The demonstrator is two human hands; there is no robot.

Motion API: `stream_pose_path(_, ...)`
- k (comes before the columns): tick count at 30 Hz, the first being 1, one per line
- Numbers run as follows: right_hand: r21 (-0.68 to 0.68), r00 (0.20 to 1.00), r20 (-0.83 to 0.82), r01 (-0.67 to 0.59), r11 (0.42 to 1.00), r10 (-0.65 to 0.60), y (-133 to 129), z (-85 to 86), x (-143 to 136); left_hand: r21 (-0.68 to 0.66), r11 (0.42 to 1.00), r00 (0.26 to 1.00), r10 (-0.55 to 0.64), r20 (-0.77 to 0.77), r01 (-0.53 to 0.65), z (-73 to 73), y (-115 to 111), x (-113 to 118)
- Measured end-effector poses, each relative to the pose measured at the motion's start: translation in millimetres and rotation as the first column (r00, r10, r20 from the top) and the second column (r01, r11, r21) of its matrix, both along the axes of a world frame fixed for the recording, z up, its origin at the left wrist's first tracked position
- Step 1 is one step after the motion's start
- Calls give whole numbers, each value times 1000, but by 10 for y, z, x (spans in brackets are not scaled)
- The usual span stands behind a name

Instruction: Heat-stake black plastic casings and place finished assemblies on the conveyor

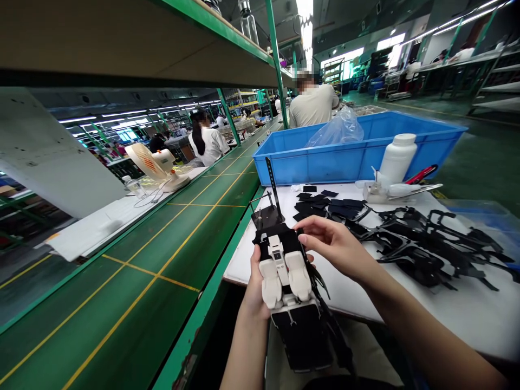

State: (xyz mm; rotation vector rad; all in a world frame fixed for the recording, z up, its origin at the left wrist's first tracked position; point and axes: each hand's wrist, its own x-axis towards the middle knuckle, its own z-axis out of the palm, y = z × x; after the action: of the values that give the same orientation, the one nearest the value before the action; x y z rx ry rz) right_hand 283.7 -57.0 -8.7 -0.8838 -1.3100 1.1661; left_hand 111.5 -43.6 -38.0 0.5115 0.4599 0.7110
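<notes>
A model car interior, with two white seats on a black base, is held above my lap at the table's front edge. My left hand grips it along its left side, the thumb beside a seat. At its upper right edge, the fingers of my right hand are bent around the black part, thumb and index finger close to it; their tips are partly hidden. Thin black strips hang down along its right side. Black rectangular pieces lie beyond my right hand.
Black plastic frames are piled on the white table. Behind stand a blue bin, a white bottle and a red-handled tool. A green conveyor runs on the left, below a shelf. Other people sit farther off.
</notes>
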Motion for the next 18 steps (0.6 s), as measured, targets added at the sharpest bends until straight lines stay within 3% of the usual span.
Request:
stream_pose_path(11,24,997,75,-25,999,23,-5,24,28,-77,996,988,-42,147,54,144,-5,46)
stream_pose_path(18,7,996,60,-64,998,63,10,-10,10,-43,998,990,-29,141,35,82,25,-1)
